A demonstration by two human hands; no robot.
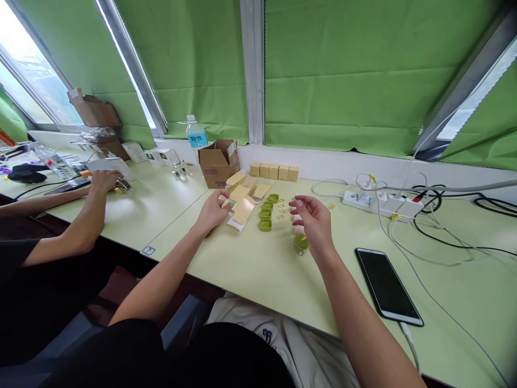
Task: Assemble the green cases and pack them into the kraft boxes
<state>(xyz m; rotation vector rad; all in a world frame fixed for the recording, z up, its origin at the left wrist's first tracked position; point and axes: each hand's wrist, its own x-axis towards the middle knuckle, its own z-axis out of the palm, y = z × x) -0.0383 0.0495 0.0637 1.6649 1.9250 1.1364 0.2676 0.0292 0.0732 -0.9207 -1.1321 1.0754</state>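
Observation:
My left hand (214, 211) is closed at the fingertips around a small light-green and white piece whose kind I cannot make out. It sits at the near edge of flat tan cardboard box pieces (243, 210). My right hand (314, 220) hovers over the table, its fingers loosely bent and apart, with nothing visible between them. Just below it stands a small clear container with a green top (300, 244); pale pieces behind it are partly hidden by the fingers. Between my hands, several square green trays (265, 224) form a column, with small yellow hook-shaped pieces (281, 216) beside them.
Several small tan boxes (274, 172) line the wall beside an open brown carton (218, 163) and a water bottle (196, 132). To the right lie a phone (388, 285), a power strip (382, 205) and cables. A co-worker's hand (105, 180) works at the left.

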